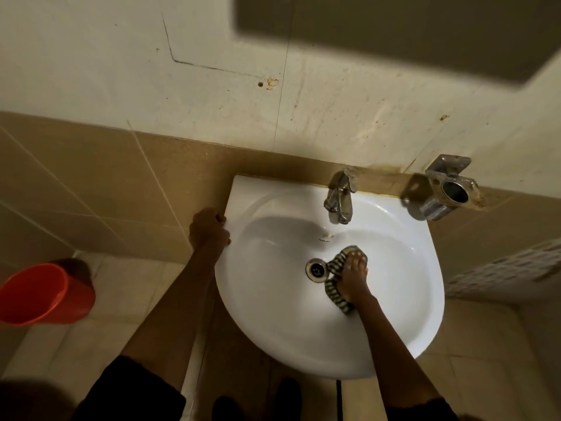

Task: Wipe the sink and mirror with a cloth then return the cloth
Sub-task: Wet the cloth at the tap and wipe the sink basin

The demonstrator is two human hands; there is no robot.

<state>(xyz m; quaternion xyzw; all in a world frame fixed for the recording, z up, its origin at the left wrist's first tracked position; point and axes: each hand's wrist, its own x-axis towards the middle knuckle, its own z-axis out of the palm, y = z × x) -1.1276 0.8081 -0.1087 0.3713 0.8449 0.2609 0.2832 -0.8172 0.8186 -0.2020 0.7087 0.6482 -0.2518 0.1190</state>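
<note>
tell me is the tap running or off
Off: no water falls from the tap into the sink, whose drain is uncovered.

One sink (pixel 394 314), one cloth (pixel 337 268), one tap (pixel 340 197) — one red bucket (pixel 45 294), two hands (pixel 209 227).

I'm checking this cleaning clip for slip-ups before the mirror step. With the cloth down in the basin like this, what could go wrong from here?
1. The striped green-and-white cloth lies against the open metal drain; a corner could snag there as the right hand wipes.
2. The left hand grips the white ceramic sink rim; leaning hard may strain its wall mount.
3. A wide stroke could knock the chrome tap.
</note>
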